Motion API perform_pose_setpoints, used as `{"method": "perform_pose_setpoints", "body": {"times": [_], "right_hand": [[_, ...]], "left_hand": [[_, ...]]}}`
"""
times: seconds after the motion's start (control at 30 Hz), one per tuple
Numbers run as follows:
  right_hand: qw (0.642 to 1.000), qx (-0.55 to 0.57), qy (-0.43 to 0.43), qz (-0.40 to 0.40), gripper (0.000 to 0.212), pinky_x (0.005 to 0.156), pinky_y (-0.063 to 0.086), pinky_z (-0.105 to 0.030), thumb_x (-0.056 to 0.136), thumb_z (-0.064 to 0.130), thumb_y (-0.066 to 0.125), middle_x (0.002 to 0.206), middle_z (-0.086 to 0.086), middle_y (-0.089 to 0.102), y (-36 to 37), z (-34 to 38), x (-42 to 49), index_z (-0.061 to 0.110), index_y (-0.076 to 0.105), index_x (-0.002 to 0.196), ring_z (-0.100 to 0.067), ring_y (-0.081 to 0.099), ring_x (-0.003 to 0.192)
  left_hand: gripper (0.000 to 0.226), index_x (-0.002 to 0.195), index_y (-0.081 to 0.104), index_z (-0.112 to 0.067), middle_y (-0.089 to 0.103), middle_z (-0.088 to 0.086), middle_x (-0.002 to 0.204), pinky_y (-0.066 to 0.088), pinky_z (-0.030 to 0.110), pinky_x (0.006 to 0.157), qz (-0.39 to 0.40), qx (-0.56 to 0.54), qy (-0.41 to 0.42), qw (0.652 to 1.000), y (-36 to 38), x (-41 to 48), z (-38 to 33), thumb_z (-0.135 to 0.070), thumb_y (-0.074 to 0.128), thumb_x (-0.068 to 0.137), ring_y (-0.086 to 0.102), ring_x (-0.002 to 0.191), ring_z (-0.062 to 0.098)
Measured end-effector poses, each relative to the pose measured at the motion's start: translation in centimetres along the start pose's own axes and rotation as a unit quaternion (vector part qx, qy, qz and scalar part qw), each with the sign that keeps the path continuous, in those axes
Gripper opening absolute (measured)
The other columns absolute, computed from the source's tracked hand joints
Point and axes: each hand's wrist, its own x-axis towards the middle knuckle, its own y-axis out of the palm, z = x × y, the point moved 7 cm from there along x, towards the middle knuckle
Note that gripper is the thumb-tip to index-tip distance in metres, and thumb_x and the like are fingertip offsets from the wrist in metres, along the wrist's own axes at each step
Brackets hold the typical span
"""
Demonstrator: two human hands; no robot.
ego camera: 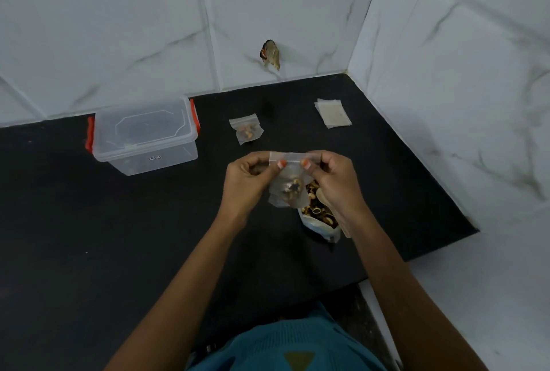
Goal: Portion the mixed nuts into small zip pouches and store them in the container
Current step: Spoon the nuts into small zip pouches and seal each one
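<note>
A small clear zip pouch (290, 189) with a few nuts in its bottom hangs above the black counter. My left hand (247, 180) pinches the left end of its zip strip and my right hand (333, 183) pinches the right end. Beneath my right hand lies an open bag of mixed nuts (320, 216), partly hidden by the wrist. A filled pouch (246, 129) lies flat farther back. The clear plastic container (143, 135) with red latches stands at the left with its lid on.
A stack of empty pouches (333, 113) lies at the back right near the tiled wall corner. A torn brown scrap (270, 54) sticks to the back wall. The counter's (89, 236) edge ends at the right, close to the nut bag.
</note>
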Motion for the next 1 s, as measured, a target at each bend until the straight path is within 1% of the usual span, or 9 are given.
{"method": "perform_pose_setpoints", "body": {"times": [0.1,0.27,0.33,0.43,0.5,0.6,0.77,0.87,1.0], "right_hand": [[1.000,0.018,0.012,-0.001,0.011,0.074,0.051,-0.017,0.085,0.007,0.060,0.088,0.000,0.066,-0.2,-0.2,0.0,0.017,0.065,0.085,-0.010,0.063,0.085],[0.995,0.087,0.050,0.013,0.010,0.083,0.053,-0.026,0.082,0.014,0.064,0.093,-0.003,0.070,-0.6,-0.8,0.1,0.015,0.068,0.091,-0.014,0.067,0.091],[0.992,0.105,0.064,0.011,0.008,0.086,0.052,-0.030,0.084,0.013,0.062,0.092,-0.003,0.070,-0.9,-1.1,0.2,0.016,0.067,0.089,-0.016,0.067,0.092],[0.992,0.111,0.062,0.006,0.011,0.085,0.052,-0.029,0.085,0.008,0.059,0.093,-0.002,0.068,-1.0,-1.1,0.4,0.015,0.066,0.088,-0.014,0.065,0.092],[0.991,0.124,0.049,-0.003,0.013,0.084,0.052,-0.030,0.084,0.003,0.058,0.095,-0.004,0.065,-1.0,-0.9,0.5,0.014,0.065,0.087,-0.015,0.063,0.093],[0.990,0.134,0.035,-0.022,0.017,0.084,0.052,-0.031,0.086,0.001,0.057,0.092,-0.004,0.065,-0.8,-0.7,0.8,0.015,0.066,0.084,-0.016,0.062,0.091],[0.997,0.080,0.009,-0.007,0.016,0.072,0.052,-0.016,0.090,0.005,0.053,0.086,0.004,0.065,-0.4,-0.3,1.1,0.016,0.064,0.089,-0.001,0.063,0.078],[0.997,0.076,0.009,-0.006,0.015,0.070,0.052,-0.015,0.089,0.005,0.054,0.085,0.004,0.066,-0.3,-0.6,1.3,0.015,0.065,0.090,0.001,0.064,0.075],[0.995,0.094,0.030,0.006,0.015,0.081,0.053,-0.025,0.090,0.011,0.054,0.086,0.001,0.070,-0.3,-1.1,1.9,0.017,0.067,0.087,-0.010,0.066,0.085]], "left_hand": [[0.014,0.094,0.065,-0.012,0.067,-0.005,0.089,0.051,0.014,0.069,-0.006,0.017,0.013,1.000,-0.4,0.1,0.0,-0.004,0.060,0.084,0.066,0.083,0.002],[0.007,0.085,0.066,-0.011,0.068,-0.003,0.081,0.050,0.013,0.066,-0.040,0.007,0.004,0.999,-0.9,0.4,0.1,-0.005,0.063,0.082,0.066,0.076,0.002],[0.006,0.081,0.064,-0.010,0.067,-0.004,0.078,0.050,0.012,0.067,-0.031,-0.004,-0.002,1.000,-1.1,0.6,0.3,-0.006,0.061,0.083,0.065,0.076,0.002],[0.009,0.080,0.063,-0.013,0.067,-0.004,0.080,0.050,0.014,0.071,0.011,-0.001,-0.014,1.000,-0.9,0.8,0.6,-0.007,0.059,0.084,0.064,0.080,0.003],[0.009,0.088,0.064,-0.013,0.068,-0.003,0.087,0.051,0.015,0.071,0.019,-0.009,-0.024,0.999,-0.7,0.9,0.8,-0.007,0.058,0.085,0.065,0.082,0.003],[0.019,0.101,0.062,-0.011,0.069,-0.005,0.091,0.051,0.015,0.069,0.022,-0.026,-0.037,0.999,-0.2,1.0,0.9,-0.005,0.059,0.084,0.067,0.084,0.003],[0.032,0.110,0.058,-0.018,0.064,0.000,0.109,0.053,0.016,0.069,0.020,-0.014,-0.044,0.999,0.3,1.6,0.9,-0.009,0.064,0.080,0.066,0.088,0.001],[0.021,0.102,0.063,-0.014,0.068,0.001,0.098,0.054,0.018,0.068,0.024,0.002,-0.050,0.998,0.6,2.1,1.1,-0.011,0.063,0.082,0.067,0.085,0.005],[0.010,0.090,0.065,-0.017,0.069,0.000,0.088,0.056,0.022,0.070,0.006,0.042,-0.038,0.998,0.5,2.9,1.1,-0.012,0.064,0.082,0.067,0.080,0.006]]}}
